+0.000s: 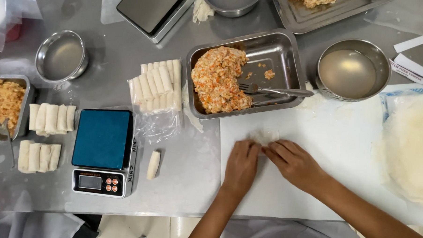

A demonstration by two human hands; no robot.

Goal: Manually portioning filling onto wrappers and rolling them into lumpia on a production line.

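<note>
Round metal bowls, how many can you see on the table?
3. One bowl sits at the far left above the scale, one is cut off by the top edge, and one with cloudy liquid stands right of the filling tray.

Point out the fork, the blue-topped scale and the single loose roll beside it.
fork (276,90): head view, middle of its handle, in the tray of filling.
blue-topped scale (102,138): head view, centre of its blue platform.
single loose roll (153,164): head view, middle of the roll, on the steel table.
</note>
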